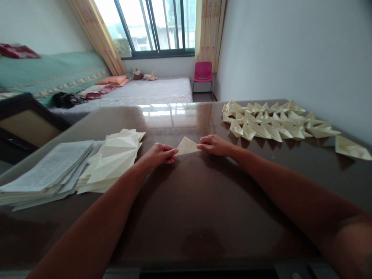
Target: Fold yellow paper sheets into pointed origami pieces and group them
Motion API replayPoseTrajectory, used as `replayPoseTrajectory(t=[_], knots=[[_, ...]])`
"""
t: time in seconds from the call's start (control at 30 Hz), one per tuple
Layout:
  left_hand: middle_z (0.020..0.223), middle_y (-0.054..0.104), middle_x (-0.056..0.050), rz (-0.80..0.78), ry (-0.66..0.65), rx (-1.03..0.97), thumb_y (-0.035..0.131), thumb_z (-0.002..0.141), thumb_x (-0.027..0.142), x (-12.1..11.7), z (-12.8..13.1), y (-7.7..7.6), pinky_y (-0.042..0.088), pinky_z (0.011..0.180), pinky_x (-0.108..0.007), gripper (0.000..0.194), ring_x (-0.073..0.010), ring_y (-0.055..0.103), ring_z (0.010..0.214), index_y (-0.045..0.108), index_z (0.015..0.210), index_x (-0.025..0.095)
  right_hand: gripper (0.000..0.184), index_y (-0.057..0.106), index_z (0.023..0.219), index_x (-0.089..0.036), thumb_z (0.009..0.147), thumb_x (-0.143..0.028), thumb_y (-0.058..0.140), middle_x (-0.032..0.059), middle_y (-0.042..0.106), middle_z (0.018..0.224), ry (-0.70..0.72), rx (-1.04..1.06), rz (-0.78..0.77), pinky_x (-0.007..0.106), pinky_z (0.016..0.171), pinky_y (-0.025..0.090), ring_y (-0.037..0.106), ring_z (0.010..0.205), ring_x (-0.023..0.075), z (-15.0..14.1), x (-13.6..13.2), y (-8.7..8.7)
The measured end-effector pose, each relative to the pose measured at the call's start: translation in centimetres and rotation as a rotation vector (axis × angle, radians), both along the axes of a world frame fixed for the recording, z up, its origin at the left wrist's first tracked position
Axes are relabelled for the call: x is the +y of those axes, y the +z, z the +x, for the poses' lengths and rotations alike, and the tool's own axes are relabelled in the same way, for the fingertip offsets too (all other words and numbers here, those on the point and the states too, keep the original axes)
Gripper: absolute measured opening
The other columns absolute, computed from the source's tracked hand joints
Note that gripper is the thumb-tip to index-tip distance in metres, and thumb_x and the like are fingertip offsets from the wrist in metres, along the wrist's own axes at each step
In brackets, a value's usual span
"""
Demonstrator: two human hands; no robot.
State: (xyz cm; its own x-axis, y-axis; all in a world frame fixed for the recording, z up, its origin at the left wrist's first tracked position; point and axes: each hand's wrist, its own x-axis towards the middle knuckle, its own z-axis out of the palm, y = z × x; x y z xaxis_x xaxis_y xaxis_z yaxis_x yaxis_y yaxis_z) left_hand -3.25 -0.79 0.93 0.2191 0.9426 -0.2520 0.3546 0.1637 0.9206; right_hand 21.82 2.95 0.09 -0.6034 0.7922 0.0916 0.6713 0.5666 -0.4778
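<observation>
Between my two hands, just above the brown table, is a cream folded paper boat (pixel 186 147) with a pointed peak in its middle. The fingers of my left hand (pixel 163 153) pinch its left tip. At the opposite tip, my right hand (pixel 213 145) grips with thumb and curled fingers. Left of my left hand lies a stack of creased cream paper sheets (pixel 116 155). Rows of finished-looking folded paper boats (pixel 266 124) stand on the table beyond my right hand, and a single paper boat (pixel 351 148) sits apart at their right end.
A pile of printed paper sheets (pixel 52 164) lies at the left of the glossy brown table (pixel 180 209). Past the table are a bed (pixel 165 89), a pink chair (pixel 203 73) and a window. Dark wooden furniture (pixel 29 120) stands at the left; a wall runs along the right.
</observation>
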Motion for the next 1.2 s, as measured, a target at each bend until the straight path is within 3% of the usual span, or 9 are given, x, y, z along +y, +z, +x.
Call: replayPoseTrajectory(t=[0.2,0.37,0.47,0.67,0.73,0.83,0.93,1.07,1.2], knots=[[0.059,0.059,0.001,0.134,-0.097,0.173,0.063,0.073,0.041,0.1,0.0,-0.2,0.039,0.048,-0.02,0.029,-0.0084,0.049,0.049,0.064,0.072,0.013,0.035,0.061,0.067,-0.015,0.09,-0.037,0.046,0.0034,0.062,0.066,-0.057,-0.206,0.081,0.025,0.057,0.027,0.048,0.058,0.011,-0.7,-0.6,0.3],[0.066,0.064,-0.003,0.429,-0.159,0.728,0.048,0.082,0.036,0.3,0.5,-0.1,0.04,0.059,-0.026,0.027,-0.0167,0.058,0.063,0.066,0.078,0.017,0.038,0.068,0.073,-0.017,0.091,-0.04,0.043,0.0058,0.069,0.075,-0.073,-0.311,0.102,0.026,0.057,0.028,0.055,0.064,0.0135,-1.0,-0.9,0.1],[0.078,0.069,-0.007,0.481,-0.146,0.865,0.044,0.084,0.032,0.3,1.1,-0.5,0.04,0.067,-0.029,0.027,-0.0215,0.062,0.076,0.066,0.08,0.019,0.04,0.07,0.077,-0.019,0.091,-0.043,0.041,0.0066,0.071,0.081,-0.097,-0.354,0.137,0.027,0.056,0.027,0.058,0.068,0.0155,-0.9,-1.0,-0.2],[0.082,0.07,-0.008,0.501,-0.081,0.948,0.044,0.085,0.045,0.1,1.1,-1.3,0.04,0.067,-0.03,0.033,-0.0248,0.064,0.079,0.065,0.076,0.022,0.048,0.068,0.076,-0.022,0.083,-0.064,0.048,0.0058,0.068,0.073,-0.266,-0.378,0.125,0.026,0.055,0.029,0.057,0.065,0.0178,-0.2,-1.3,0.0],[0.081,0.07,-0.008,0.502,-0.065,0.95,0.044,0.085,0.049,0.1,1.0,-1.4,0.039,0.066,-0.029,0.035,-0.0241,0.064,0.078,0.065,0.076,0.022,0.042,0.067,0.082,-0.022,0.081,-0.062,0.054,0.0052,0.067,0.077,-0.318,-0.307,0.192,0.026,0.06,0.034,0.057,0.07,0.0182,-0.3,-1.6,0.2],[0.084,0.07,-0.007,0.514,-0.043,0.934,0.044,0.085,0.049,0.1,0.9,-1.5,0.039,0.066,-0.029,0.034,-0.0232,0.064,0.079,0.064,0.079,0.022,0.027,0.066,0.1,-0.023,0.09,-0.044,0.052,0.0064,0.065,0.1,-0.157,-0.137,0.344,0.028,0.077,0.041,0.056,0.093,0.0192,-1.0,-2.1,0.3],[0.086,0.07,-0.006,0.531,-0.035,0.901,0.045,0.086,0.048,-0.1,0.8,-1.6,0.038,0.066,-0.028,0.032,-0.0225,0.064,0.08,0.064,0.081,0.023,0.033,0.063,0.114,-0.024,0.09,-0.044,0.051,0.0079,0.061,0.114,0.053,-0.086,0.381,0.033,0.09,0.042,0.05,0.107,0.0214,-2.1,-2.3,-0.3],[0.09,0.07,-0.004,0.551,-0.019,0.828,0.04,0.089,0.048,-0.4,0.4,-1.6,0.038,0.064,-0.027,0.034,-0.0205,0.063,0.08,0.064,0.088,0.024,0.039,0.063,0.117,-0.022,0.09,-0.047,0.051,0.0092,0.06,0.113,0.055,-0.116,0.349,0.034,0.091,0.044,0.052,0.106,0.0215,-2.9,-1.9,-1.0],[0.09,0.071,-0.004,0.528,-0.018,0.66,0.044,0.088,0.047,-0.2,0.0,-1.7,0.04,0.066,-0.028,0.033,-0.0194,0.063,0.078,0.067,0.092,0.024,0.031,0.069,0.102,-0.02,0.091,-0.043,0.051,0.0086,0.062,0.105,0.104,-0.24,0.308,0.03,0.086,0.044,0.057,0.096,0.019,-3.4,-1.2,0.4]])
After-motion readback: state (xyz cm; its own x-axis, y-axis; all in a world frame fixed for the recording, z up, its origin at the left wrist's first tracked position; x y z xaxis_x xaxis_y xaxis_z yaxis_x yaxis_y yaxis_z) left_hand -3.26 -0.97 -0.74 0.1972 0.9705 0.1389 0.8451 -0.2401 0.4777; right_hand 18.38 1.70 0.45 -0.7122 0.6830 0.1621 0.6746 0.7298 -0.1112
